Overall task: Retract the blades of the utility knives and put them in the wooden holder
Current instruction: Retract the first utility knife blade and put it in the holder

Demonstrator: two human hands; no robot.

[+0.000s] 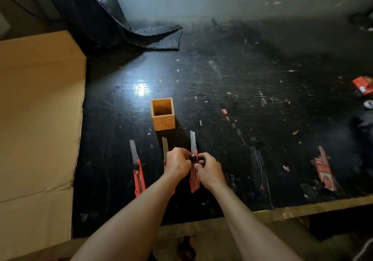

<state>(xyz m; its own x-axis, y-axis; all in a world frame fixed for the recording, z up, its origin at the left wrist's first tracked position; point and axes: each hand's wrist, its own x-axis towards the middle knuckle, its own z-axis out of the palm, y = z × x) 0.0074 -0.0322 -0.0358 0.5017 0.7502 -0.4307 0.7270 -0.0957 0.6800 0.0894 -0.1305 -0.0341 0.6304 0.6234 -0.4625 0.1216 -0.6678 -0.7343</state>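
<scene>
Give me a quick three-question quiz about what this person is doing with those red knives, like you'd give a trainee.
1. How many utility knives show on the black table?
2. True or false: the wooden holder already has a knife in it.
3. Which knife are both hands on: A left, B middle, C right?

Key
1. Three: the left knife, the middle knife partly hidden by the left hand, and the right knife.
2. False; it looks empty.
3. C. The left hand and right hand grip it at its black knob, blade out.
</scene>
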